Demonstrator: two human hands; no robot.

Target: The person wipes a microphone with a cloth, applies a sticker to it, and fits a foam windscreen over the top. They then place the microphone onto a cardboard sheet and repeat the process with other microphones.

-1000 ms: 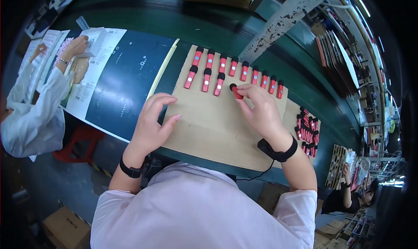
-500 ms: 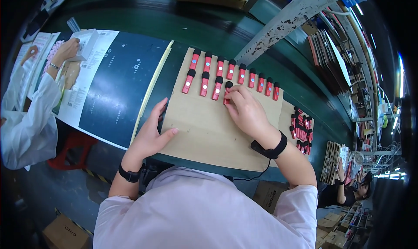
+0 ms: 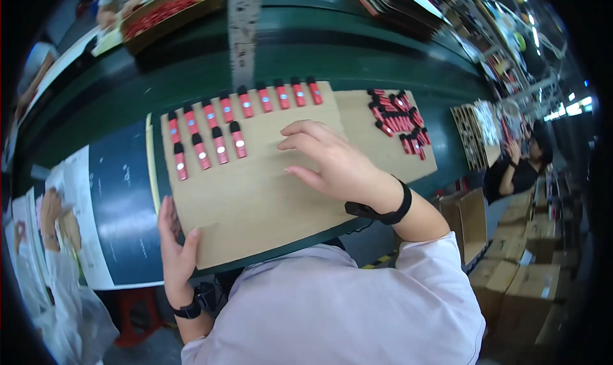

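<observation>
Small red pieces with black tops and a pale round spot stand out on a tan cardboard sheet (image 3: pixel 268 199). They lie in a long far row and a shorter near row; the right-hand piece of the near row (image 3: pixel 238 140) lies nearest my right hand (image 3: pixel 335 164). That hand hovers over the sheet to the right of this piece, fingers apart, with nothing in them. My left hand (image 3: pixel 175 256) rests at the sheet's left edge, thumb on top and fingers stretched along the side, holding nothing.
On a second cardboard piece (image 3: pixel 357 119) to the right lies a heap of similar red pieces (image 3: pixel 399 119). A metal post (image 3: pixel 244 39) rises beyond the far row. A box of red parts (image 3: pixel 137 43) stands far left. Co-workers sit at the left and right.
My right hand has let go of the last piece in the near row and moved right, its fingers opening. The view has turned toward the right, showing more of the heap.
</observation>
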